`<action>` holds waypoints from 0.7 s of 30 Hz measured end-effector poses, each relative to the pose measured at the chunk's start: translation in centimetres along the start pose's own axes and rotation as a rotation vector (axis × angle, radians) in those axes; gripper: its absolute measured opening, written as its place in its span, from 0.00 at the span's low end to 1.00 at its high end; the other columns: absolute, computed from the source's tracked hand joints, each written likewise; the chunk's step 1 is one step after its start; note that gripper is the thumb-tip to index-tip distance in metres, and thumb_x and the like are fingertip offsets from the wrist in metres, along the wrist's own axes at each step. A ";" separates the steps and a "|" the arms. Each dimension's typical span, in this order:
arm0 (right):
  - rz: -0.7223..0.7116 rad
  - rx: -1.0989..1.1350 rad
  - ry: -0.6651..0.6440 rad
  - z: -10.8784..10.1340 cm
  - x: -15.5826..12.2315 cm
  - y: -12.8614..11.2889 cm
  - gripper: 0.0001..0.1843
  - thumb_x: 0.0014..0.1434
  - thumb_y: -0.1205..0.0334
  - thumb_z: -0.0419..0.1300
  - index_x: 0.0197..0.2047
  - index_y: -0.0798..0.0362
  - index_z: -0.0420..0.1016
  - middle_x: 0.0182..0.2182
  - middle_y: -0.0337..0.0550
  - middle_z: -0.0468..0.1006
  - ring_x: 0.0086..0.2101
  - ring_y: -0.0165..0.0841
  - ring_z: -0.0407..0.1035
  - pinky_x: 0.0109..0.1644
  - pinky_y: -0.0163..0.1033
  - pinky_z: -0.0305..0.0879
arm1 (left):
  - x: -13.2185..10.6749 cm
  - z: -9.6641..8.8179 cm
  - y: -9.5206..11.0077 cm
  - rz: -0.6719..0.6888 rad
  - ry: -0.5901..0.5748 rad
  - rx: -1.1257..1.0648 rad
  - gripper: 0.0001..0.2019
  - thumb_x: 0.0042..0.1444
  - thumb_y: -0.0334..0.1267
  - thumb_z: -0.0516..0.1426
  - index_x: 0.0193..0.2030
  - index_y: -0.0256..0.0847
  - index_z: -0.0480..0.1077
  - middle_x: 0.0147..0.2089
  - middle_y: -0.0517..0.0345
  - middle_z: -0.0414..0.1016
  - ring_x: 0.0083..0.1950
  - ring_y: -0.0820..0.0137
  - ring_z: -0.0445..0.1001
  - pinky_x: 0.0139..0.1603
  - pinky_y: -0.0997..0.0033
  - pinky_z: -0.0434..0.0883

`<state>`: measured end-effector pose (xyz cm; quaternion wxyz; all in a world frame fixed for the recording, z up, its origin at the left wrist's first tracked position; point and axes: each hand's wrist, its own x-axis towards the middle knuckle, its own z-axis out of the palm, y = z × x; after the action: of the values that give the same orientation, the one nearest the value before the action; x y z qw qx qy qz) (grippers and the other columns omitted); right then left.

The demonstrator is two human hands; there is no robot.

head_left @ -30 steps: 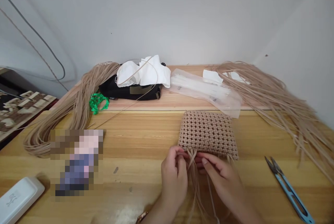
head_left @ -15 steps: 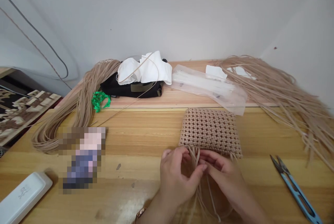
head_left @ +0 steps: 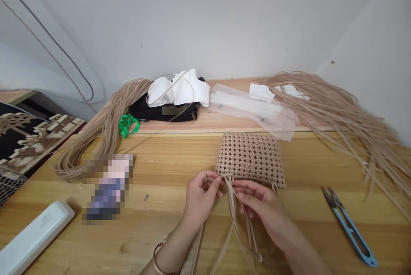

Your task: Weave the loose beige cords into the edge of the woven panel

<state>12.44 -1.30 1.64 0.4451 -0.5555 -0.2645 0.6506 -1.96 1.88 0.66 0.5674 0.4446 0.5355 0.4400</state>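
My woven mat [head_left: 250,157] lies flat on the bench [head_left: 160,168]. Its long side runs left to right, and its loose strips [head_left: 236,219] hang off the near edge and point back toward me.

My left hand [head_left: 201,198] is at the near left corner of the mat. Its grip is closed, with thumb and fingers pinching one strip right where it comes out of the mat. My right hand [head_left: 261,208] is just under the near edge of the mat, beside my left hand. Its fingers are curled around a few strips, so that grip is closed on them too. The two hands are near each other but not touching.

To the right of the mat lie small blue snips [head_left: 348,226], tips pointing away from me. Behind the mat is a clear plastic bag [head_left: 253,110]. Far to the left of the mat, near the bench edge, sits a white case [head_left: 35,238].
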 end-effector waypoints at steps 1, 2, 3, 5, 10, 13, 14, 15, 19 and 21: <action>0.001 -0.009 0.005 0.0 0.0 0.0 0.16 0.41 0.58 0.67 0.35 0.55 0.77 0.28 0.43 0.78 0.17 0.23 0.62 0.18 0.29 0.51 | -0.1 0.1 -0.1 -0.004 -0.005 -0.005 0.08 0.47 0.39 0.57 0.29 0.36 0.64 0.26 0.58 0.73 0.18 0.77 0.68 0.19 0.79 0.64; 0.004 -0.019 0.004 0.0 -0.1 0.0 0.16 0.41 0.58 0.67 0.35 0.55 0.77 0.29 0.42 0.78 0.17 0.22 0.61 0.18 0.29 0.50 | -0.1 0.1 -0.2 -0.006 -0.013 -0.013 0.09 0.48 0.39 0.57 0.29 0.36 0.64 0.26 0.58 0.73 0.18 0.78 0.67 0.18 0.79 0.63; 0.007 -0.029 0.000 0.0 -0.1 0.0 0.17 0.41 0.59 0.67 0.36 0.54 0.77 0.30 0.42 0.78 0.17 0.22 0.61 0.18 0.29 0.50 | -0.2 0.2 -0.2 -0.007 -0.022 -0.023 0.09 0.48 0.40 0.57 0.28 0.36 0.63 0.26 0.59 0.73 0.17 0.78 0.67 0.17 0.79 0.63; 0.008 -0.044 -0.024 -0.1 0.0 0.1 0.19 0.40 0.60 0.67 0.38 0.53 0.76 0.31 0.42 0.79 0.20 0.24 0.63 0.20 0.29 0.52 | -0.3 0.3 -0.4 -0.010 -0.046 -0.048 0.11 0.48 0.42 0.57 0.28 0.37 0.61 0.25 0.60 0.72 0.14 0.80 0.64 0.15 0.80 0.61; 0.011 -0.068 -0.086 -0.2 0.2 0.4 0.21 0.41 0.62 0.65 0.41 0.54 0.73 0.29 0.41 0.79 0.18 0.22 0.60 0.19 0.28 0.49 | -0.5 0.6 -0.5 -0.042 -0.105 -0.071 0.13 0.49 0.46 0.55 0.32 0.39 0.58 0.24 0.63 0.72 0.09 0.83 0.56 0.10 0.83 0.51; 0.014 -0.078 -0.104 0.0 0.1 0.2 0.19 0.42 0.62 0.63 0.40 0.56 0.72 0.25 0.39 0.77 0.14 0.19 0.52 0.19 0.28 0.46 | -0.6 0.6 -0.3 -0.045 -0.159 -0.113 0.14 0.50 0.45 0.54 0.36 0.39 0.58 0.26 0.62 0.72 0.10 0.84 0.57 0.10 0.84 0.49; 0.013 -0.087 -0.107 0.0 0.0 0.1 0.18 0.43 0.61 0.62 0.39 0.56 0.72 0.23 0.38 0.76 0.14 0.19 0.52 0.18 0.28 0.45 | -0.6 0.7 -0.3 -0.045 -0.174 -0.132 0.14 0.50 0.45 0.54 0.37 0.39 0.57 0.27 0.62 0.72 0.10 0.84 0.58 0.10 0.84 0.49; 0.011 -0.100 -0.105 0.1 -0.1 0.0 0.17 0.44 0.60 0.62 0.38 0.57 0.72 0.21 0.37 0.75 0.13 0.19 0.52 0.18 0.28 0.45 | -0.7 0.7 -0.3 -0.044 -0.184 -0.147 0.14 0.50 0.45 0.55 0.37 0.39 0.57 0.27 0.62 0.72 0.11 0.84 0.58 0.10 0.85 0.49; -0.007 -0.140 -0.058 0.2 -0.2 -0.2 0.18 0.42 0.59 0.62 0.38 0.56 0.72 0.17 0.33 0.71 0.13 0.21 0.53 0.18 0.29 0.45 | -0.6 0.6 -0.2 -0.048 -0.198 -0.176 0.14 0.48 0.41 0.58 0.37 0.39 0.57 0.25 0.64 0.72 0.11 0.85 0.56 0.11 0.85 0.49; -0.030 -0.150 -0.046 0.2 -0.3 -0.1 0.19 0.40 0.62 0.64 0.38 0.56 0.71 0.20 0.35 0.74 0.14 0.21 0.53 0.19 0.29 0.47 | -0.5 0.6 -0.2 -0.058 -0.210 -0.194 0.17 0.45 0.40 0.60 0.37 0.39 0.57 0.25 0.63 0.72 0.11 0.85 0.56 0.11 0.85 0.51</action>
<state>12.28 -1.44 1.92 0.4059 -0.5683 -0.3307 0.6348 -1.41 1.30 0.56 0.6732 0.4157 0.4408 0.4239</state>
